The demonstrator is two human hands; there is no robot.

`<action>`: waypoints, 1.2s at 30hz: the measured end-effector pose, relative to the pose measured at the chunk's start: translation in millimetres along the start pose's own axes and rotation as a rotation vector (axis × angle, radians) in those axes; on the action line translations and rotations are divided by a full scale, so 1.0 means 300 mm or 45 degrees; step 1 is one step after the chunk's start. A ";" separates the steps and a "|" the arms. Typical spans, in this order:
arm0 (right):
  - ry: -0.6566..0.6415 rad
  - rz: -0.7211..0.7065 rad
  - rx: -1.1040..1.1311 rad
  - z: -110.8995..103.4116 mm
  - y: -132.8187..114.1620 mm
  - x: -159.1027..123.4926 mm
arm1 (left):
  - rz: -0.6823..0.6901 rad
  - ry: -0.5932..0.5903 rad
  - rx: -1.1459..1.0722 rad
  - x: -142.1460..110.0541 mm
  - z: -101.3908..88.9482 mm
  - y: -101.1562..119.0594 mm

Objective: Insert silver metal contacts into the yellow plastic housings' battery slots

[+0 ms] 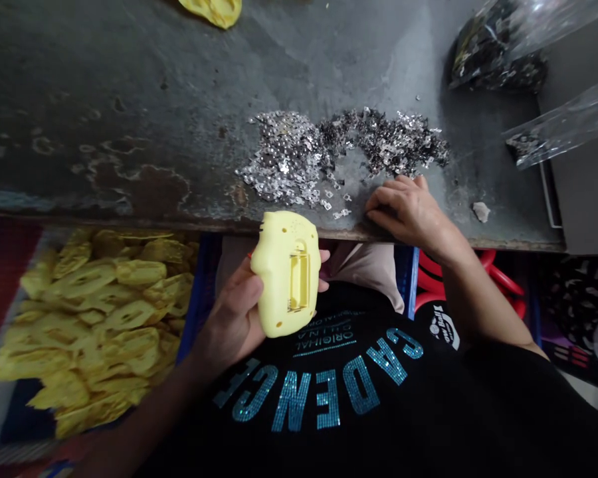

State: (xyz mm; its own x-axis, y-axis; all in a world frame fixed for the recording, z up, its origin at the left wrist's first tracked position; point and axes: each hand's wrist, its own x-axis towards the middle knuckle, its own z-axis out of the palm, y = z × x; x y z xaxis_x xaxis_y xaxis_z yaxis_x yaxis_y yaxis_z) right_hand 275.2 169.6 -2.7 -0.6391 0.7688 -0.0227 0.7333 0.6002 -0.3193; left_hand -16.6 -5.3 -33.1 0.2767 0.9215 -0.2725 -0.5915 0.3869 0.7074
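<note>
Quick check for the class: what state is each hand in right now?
Left hand: closed, holding a yellow plastic casing.
Right hand: open, holding nothing, resting on the worktop.

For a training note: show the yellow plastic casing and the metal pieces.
yellow plastic casing [279, 265], head view, on the shell beside its recess
pile of metal pieces [286, 159], head view, on its left part

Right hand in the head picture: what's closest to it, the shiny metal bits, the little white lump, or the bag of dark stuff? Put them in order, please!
From the right hand:
1. pile of shiny metal bits: just beyond the hand, up the picture.
2. small white lump: out to the hand's right.
3. plastic bag of dark parts: up in the top right corner.
</note>
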 end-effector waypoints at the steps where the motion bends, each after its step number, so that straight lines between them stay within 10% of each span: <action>1: 0.015 0.027 0.014 -0.003 0.003 0.001 | -0.009 0.002 -0.007 -0.001 -0.001 -0.002; 8: 0.513 0.230 -0.113 0.036 0.028 -0.047 | -0.039 0.048 -0.048 0.004 0.032 0.005; 18: 0.388 0.150 -0.056 0.083 -0.006 -0.058 | -0.028 0.090 -0.116 0.041 0.067 0.016; 25: 0.369 -0.305 0.394 -0.008 -0.153 -0.108 | -0.039 0.103 -0.264 0.057 0.122 -0.013; 36: 0.090 -0.490 0.058 -0.087 -0.262 -0.086 | -0.103 0.029 -0.307 0.021 0.134 -0.032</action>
State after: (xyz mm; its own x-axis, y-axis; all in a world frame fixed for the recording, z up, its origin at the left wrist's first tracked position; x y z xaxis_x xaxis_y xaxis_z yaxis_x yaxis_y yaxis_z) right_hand 240.1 108.2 47.7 -0.8467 0.5036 0.1718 0.4310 0.8384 -0.3337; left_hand 21.3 -4.8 -15.4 0.3150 0.8868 -0.3381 -0.7324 0.4537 0.5077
